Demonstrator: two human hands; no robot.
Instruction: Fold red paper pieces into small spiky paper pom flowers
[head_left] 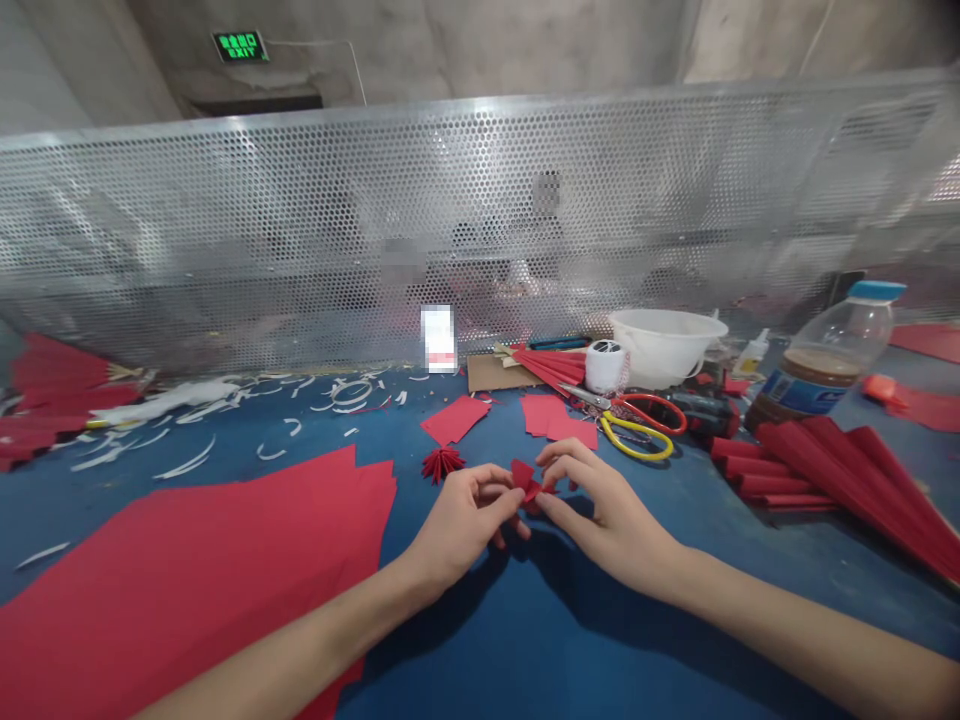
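Note:
Between my two hands is a small folded piece of red paper (526,482), held just above the blue table. My left hand (476,510) pinches its left side between thumb and forefinger. On the other side, the thumb and fingertips of my right hand (596,500) close on the paper; part of it is hidden by the fingers. A small pleated red paper rosette (442,463) lies just beyond my left hand. Small red paper pieces (456,419) lie past it, with more red rectangles (559,418) beyond my right hand. Scissors (634,425) with red and yellow handles rest behind my right hand.
Large red sheets (225,560) are stacked at left. White paper scraps (195,460) litter the table behind them. At right are pleated red paper (847,470), a bottle (825,365), a white bowl (664,345) and a thread spool (606,367). A perforated metal screen (300,230) stands behind.

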